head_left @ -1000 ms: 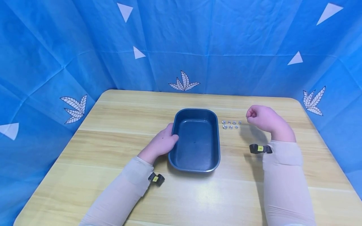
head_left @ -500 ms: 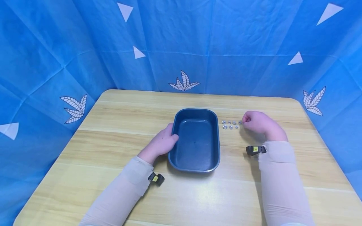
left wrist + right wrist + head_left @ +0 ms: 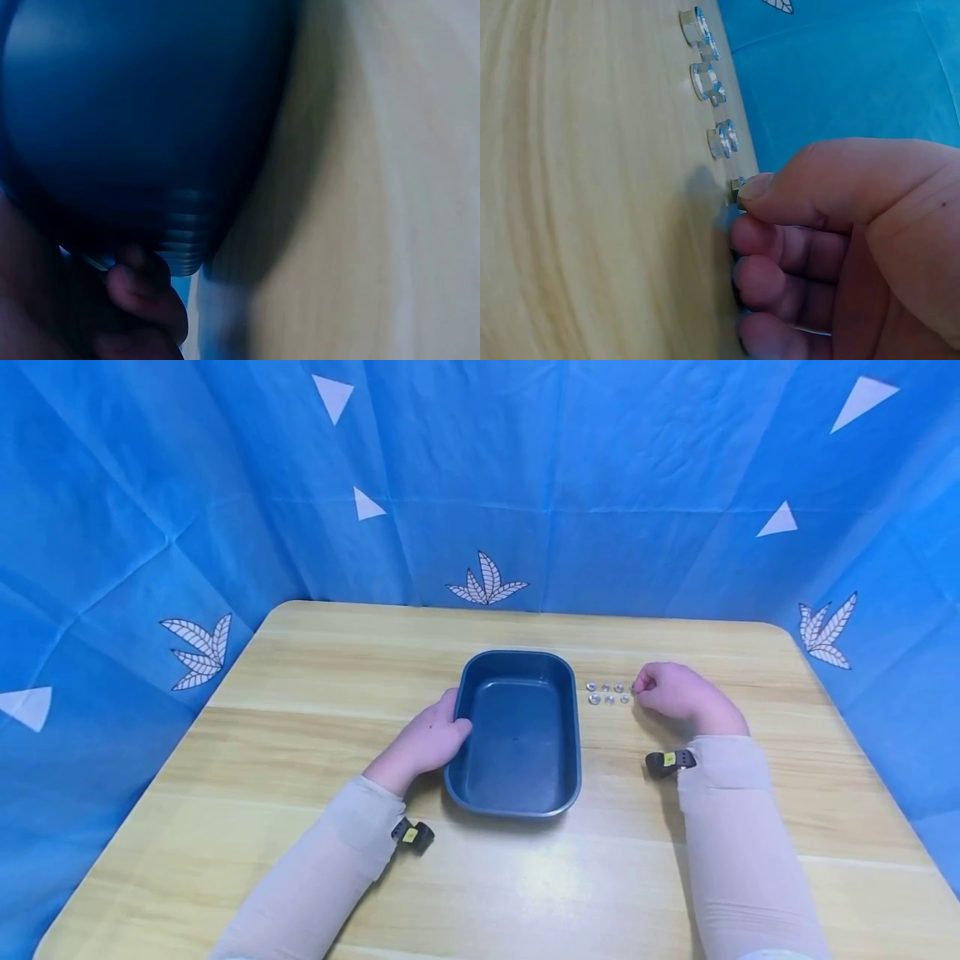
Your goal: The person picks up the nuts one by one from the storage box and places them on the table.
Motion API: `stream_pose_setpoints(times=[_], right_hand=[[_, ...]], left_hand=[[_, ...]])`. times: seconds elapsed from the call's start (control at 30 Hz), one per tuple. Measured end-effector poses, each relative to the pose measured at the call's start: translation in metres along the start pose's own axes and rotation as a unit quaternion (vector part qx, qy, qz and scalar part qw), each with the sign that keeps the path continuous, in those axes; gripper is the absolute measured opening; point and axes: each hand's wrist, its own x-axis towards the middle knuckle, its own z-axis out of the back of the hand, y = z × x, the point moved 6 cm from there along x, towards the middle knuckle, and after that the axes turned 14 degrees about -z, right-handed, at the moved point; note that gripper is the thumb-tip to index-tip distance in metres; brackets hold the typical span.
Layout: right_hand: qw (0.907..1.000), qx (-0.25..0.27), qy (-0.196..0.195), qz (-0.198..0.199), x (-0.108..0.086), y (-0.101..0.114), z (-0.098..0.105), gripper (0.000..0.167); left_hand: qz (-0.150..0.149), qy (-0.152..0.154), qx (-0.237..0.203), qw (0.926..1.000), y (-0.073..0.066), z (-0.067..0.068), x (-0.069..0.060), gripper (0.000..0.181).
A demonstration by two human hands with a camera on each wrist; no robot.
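My left hand (image 3: 431, 735) grips the left wall of a dark blue plastic bin (image 3: 517, 813), thumb over the rim. In the left wrist view its curled fingers (image 3: 146, 289) lie against the bin's outer side (image 3: 142, 120). To the right of the bin, small shiny metal nuts (image 3: 594, 699) lie in two short rows on the table. My right hand (image 3: 678, 695) is at the right end of the back row. Seen from the right wrist, its thumb and curled forefinger pinch a small nut (image 3: 736, 187) at the table surface; the thumb partly hides it.
A pale wooden table (image 3: 300, 693) carries everything. Blue cloth (image 3: 637, 485) with white triangles and leaf prints hangs behind it and at both sides. The other nuts (image 3: 720, 141) stand close beside my right fingertips.
My right hand has moved left and slightly nearer, down onto the rightmost nut of the back row. The left hand and bin stay in place; the head view has shifted slightly.
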Motion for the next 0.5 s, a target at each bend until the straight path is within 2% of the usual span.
stream_pose_setpoints(times=[0.5], right_hand=[[0.9998,0.011,-0.011,0.010,0.0041,-0.0055,-0.0058,0.010]], left_hand=[[0.006,0.001,-0.018,0.9998,0.0056,-0.0007,0.0027,0.056]])
